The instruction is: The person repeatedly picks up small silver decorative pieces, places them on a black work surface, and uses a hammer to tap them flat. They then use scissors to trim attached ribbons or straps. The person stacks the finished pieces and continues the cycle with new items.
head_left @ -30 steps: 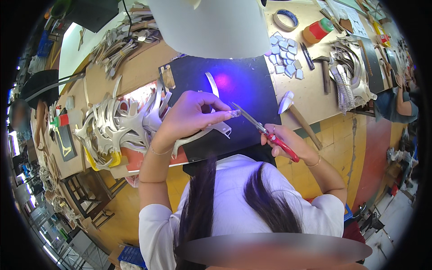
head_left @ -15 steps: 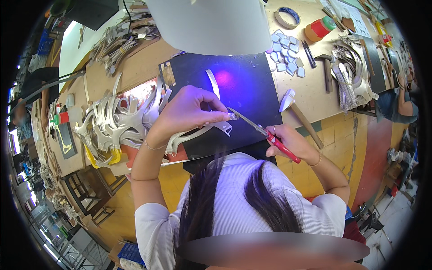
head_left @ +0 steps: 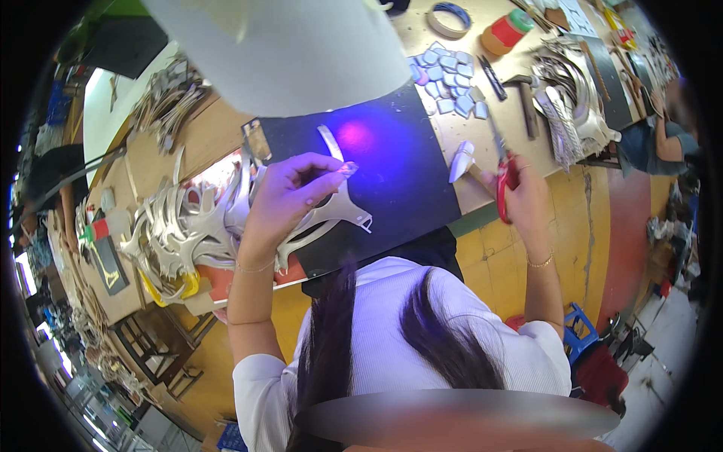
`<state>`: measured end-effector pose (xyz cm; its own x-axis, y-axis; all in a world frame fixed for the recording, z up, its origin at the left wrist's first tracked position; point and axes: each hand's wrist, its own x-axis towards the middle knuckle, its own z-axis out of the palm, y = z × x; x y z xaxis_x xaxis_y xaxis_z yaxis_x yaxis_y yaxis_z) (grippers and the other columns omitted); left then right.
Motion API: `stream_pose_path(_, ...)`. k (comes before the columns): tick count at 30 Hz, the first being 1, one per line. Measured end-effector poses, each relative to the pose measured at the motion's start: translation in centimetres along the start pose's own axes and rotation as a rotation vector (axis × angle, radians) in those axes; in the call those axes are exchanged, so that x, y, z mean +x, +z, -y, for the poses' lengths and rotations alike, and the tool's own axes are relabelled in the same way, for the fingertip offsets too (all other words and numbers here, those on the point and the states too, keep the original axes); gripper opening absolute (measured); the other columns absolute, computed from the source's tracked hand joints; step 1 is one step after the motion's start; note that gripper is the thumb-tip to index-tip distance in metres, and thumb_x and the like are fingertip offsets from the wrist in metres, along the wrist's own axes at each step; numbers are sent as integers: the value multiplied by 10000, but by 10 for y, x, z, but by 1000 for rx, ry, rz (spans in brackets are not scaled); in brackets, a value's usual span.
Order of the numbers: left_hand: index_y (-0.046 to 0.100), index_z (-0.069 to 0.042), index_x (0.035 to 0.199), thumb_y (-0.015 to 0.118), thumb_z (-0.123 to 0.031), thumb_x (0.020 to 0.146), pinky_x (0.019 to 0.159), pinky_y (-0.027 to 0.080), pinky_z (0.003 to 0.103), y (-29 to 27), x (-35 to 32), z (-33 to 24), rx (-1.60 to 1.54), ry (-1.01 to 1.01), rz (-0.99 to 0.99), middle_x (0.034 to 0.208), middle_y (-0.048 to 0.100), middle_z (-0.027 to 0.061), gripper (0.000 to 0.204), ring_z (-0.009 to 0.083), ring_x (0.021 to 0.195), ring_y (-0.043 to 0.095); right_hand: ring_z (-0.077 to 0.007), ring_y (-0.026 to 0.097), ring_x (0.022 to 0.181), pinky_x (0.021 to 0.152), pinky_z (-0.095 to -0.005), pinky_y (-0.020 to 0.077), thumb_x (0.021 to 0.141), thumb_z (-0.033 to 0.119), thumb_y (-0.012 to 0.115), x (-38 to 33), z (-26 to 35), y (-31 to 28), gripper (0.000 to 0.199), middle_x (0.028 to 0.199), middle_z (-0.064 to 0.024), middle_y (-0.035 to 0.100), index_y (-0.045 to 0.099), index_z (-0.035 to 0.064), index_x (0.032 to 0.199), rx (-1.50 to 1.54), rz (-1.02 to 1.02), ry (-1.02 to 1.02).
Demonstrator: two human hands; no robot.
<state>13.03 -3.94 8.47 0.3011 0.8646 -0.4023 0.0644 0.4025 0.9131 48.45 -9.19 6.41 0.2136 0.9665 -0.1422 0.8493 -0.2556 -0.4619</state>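
The small shiny piece [head_left: 348, 169] is pinched between thumb and forefinger of the left hand [head_left: 292, 194], raised over the black mat [head_left: 413, 162]. Only its tip shows, so a slack pinch could let it slip; on a mat washed in violet light it might be hard to spot. Taking that piece as the clock's centre, a curved silvery strip [head_left: 329, 142] lies at 11 o'clock and a pale strap part [head_left: 343, 209] at 6, both close enough for the hand to nudge. Just past 3 o'clock, the right hand [head_left: 529, 197] grips red-handled scissors [head_left: 507, 175], blades pointing away; whether they are parted I cannot tell. A careless swing could catch the white-headed mallet [head_left: 461, 160] at 3 o'clock or scatter the blue-grey tiles [head_left: 453, 79] between 1 and 2 on the surface [head_left: 486, 53]. At 8, a stacked silvery heap [head_left: 207, 222] could slide if the left elbow drifted.
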Motion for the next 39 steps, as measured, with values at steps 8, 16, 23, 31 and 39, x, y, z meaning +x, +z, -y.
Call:
stream_pose_path(8, 618, 1, 1018, 686, -66, 922, 622, 544, 228, 8, 23, 37, -314, 71, -56, 844, 698, 89, 135, 120, 708, 669, -328, 682, 856, 741, -427, 539, 831, 360, 737, 19, -75, 9, 411, 978, -133, 686, 672, 26, 1060, -339, -87, 232)
stream_pose_path(16, 634, 19, 1008, 716, -85, 905, 586, 501, 187, 25, 30, 67, -77, 7, -279, 819, 693, 65, 168, 82, 705, 650, -307, 669, 853, 755, -396, 532, 808, 289, 788, 44, -40, -2, 400, 1017, -138, 684, 701, 26, 1097, -194, -157, 16)
stream_pose_path(23, 688, 20, 1034, 725, -89, 883, 705, 487, 244, 36, 35, 69, 100, 164, -370, 884, 696, 56, 190, 111, 768, 619, -161, 624, 656, 634, -304, 501, 884, 216, 723, 32, 102, 103, 285, 846, -111, 705, 698, 12, 1082, 504, 388, -425)
stream_pose_path(31, 691, 15, 1109, 683, -103, 876, 1060, 434, 423, 14, 34, 97, 1069, 609, -343, 1255, 636, 144, 261, 324, 1249, 553, -259, 651, 627, 618, -358, 508, 863, 141, 728, 40, 111, 134, 352, 723, -149, 660, 639, 4, 1174, 465, 230, -402)
stream_pose_path(39, 676, 17, 1124, 660, -52, 861, 1044, 421, 465, 18, 35, 107, 1138, 734, -369, 1249, 627, 156, 272, 321, 1236, 560, -267, 630, 615, 607, -373, 508, 844, 154, 751, 32, 116, 144, 428, 706, -124, 636, 607, 37, 1230, 337, 94, -444)
